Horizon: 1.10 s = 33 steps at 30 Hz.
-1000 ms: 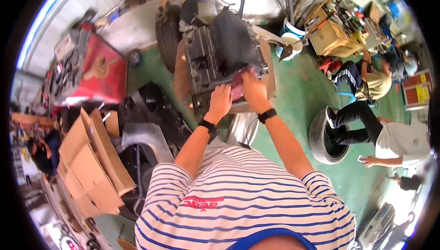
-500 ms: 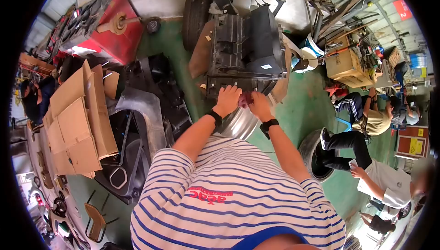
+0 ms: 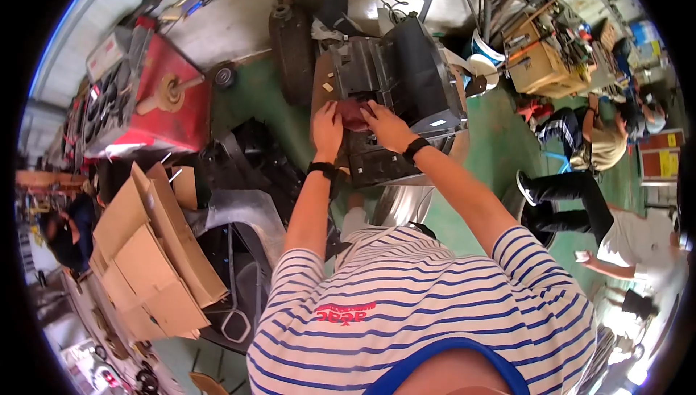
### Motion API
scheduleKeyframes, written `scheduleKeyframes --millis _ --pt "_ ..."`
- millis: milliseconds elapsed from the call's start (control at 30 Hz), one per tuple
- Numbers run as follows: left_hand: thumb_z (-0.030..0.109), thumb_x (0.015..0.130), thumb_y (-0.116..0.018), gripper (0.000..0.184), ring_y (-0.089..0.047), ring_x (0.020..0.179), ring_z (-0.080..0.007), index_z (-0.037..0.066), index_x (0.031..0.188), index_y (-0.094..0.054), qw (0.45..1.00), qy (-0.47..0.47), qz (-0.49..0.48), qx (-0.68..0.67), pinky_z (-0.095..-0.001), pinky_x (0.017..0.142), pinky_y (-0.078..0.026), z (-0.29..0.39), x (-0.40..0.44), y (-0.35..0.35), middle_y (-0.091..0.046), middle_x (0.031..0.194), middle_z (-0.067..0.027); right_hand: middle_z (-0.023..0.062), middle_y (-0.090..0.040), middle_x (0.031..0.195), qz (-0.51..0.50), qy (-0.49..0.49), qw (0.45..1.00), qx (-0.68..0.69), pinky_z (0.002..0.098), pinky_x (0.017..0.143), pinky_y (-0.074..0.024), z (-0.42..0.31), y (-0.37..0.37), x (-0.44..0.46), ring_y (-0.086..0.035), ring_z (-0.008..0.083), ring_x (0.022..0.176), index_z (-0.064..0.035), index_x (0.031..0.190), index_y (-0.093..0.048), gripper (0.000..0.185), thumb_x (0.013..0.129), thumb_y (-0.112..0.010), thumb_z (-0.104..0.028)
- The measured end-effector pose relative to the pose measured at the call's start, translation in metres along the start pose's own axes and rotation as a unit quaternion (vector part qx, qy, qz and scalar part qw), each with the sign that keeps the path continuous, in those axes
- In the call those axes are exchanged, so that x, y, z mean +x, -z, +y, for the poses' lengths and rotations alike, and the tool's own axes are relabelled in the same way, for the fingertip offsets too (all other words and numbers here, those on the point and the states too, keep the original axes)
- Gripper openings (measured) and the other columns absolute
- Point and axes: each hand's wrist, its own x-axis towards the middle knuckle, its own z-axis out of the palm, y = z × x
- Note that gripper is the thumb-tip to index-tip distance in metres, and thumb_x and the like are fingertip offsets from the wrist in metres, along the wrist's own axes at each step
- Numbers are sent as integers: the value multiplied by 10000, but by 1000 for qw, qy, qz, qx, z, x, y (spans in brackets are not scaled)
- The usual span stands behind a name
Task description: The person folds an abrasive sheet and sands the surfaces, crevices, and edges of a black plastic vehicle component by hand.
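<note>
Between my hands is a dark red, soft-looking pad (image 3: 353,114), spread fairly flat; I cannot tell whether it is cloth or a scouring pad. The fingers of my left hand (image 3: 328,130) close on its left edge. My right hand (image 3: 391,130) grips the right edge with thumb and fingertips. Both hands are over a large black plastic car part (image 3: 380,159), which is dusty and rests on brown cardboard (image 3: 322,90). A smooth black panel (image 3: 417,69) forms its right side. The pad covers some of the part, so contact beneath it is hidden.
A silver wheel rim (image 3: 406,205) lies close in front of me. Left are flattened cardboard boxes (image 3: 156,272), a grey fender (image 3: 243,210) and a red machine (image 3: 163,98). A tyre (image 3: 290,54) stands behind the part. Several people sit or stand at the right.
Both hands have moved forward over the black part and farther apart. The red pad, crumpled between my fingers before, is now spread wider. My view has shifted.
</note>
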Motion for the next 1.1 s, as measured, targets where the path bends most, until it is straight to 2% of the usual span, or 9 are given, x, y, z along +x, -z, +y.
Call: scheduleKeyframes --millis 133,200,267,333,400,567,867,1000,1100 --pt "111 867 -540 453 -574 1057 -385 134 1319 -537 990 68 -41 -115 -408 914 -473 -5 -10 -29 -539 1313 -167 170 -491 1215 -60 -77 990 -98 431 915 -454 -18 -2 7 -484 359 1085 -76 1234 -562 423 812 -592 -84" --pt "120 874 -536 463 -590 1037 -390 155 1335 -529 991 76 -108 -14 -414 907 -478 2 -5 -18 -509 1351 -168 168 -476 1217 -72 -88 989 -91 433 902 -457 -16 1 9 -479 356 1068 -75 1229 -570 421 808 -594 -83" --pt "76 846 -545 475 -565 1050 -387 175 1310 -559 986 55 -151 32 -428 904 -474 4 2 -5 -509 1346 -137 177 -477 1166 -46 -85 990 -105 432 858 -475 -23 -4 3 -495 361 1016 -80 1223 -580 430 794 -580 -88" --pt "16 796 -562 507 -526 1043 -372 188 1272 -596 982 -95 -132 95 -439 902 -466 10 7 10 -516 1285 -110 177 -474 1116 -36 -140 987 -70 428 825 -485 -36 -13 -9 -507 361 994 -76 1227 -577 417 810 -578 -92" --pt "-36 751 -560 522 -490 1025 -356 157 1233 -623 989 -120 -73 49 -434 896 -455 0 5 4 -510 1194 -92 177 -472 1067 -22 -180 983 -41 425 792 -494 -45 -13 -12 -519 362 973 -71 1230 -575 405 826 -576 -95" --pt "-45 747 -544 425 -509 999 -351 72 1136 -666 979 -32 -185 -82 -410 890 -434 -9 -20 14 -522 1084 -135 175 -456 1019 -27 -216 976 26 404 759 -498 -68 -3 -34 -548 350 897 -68 1266 -548 408 861 -586 -106" --pt "-5 766 -559 346 -582 907 -311 37 1091 -672 960 63 -217 -165 -358 807 -475 7 -33 37 -548 1010 -139 168 -468 1027 -46 -236 962 128 385 763 -487 -72 13 -52 -560 341 896 -75 1238 -582 376 869 -611 -144" --pt "22 787 -579 320 -587 930 -296 43 1093 -670 969 61 -165 -175 -351 807 -476 14 2 36 -562 1022 -134 166 -468 1020 13 -274 947 167 371 777 -480 -68 42 -29 -556 336 908 -51 1165 -628 320 853 -627 -120" --pt "38 810 -603 266 -595 955 -303 0 1068 -653 984 24 -102 -146 -348 826 -481 27 27 15 -591 1014 -124 160 -459 1037 76 -238 963 96 383 769 -491 -52 33 -16 -553 339 920 -54 1177 -612 339 841 -630 -97"
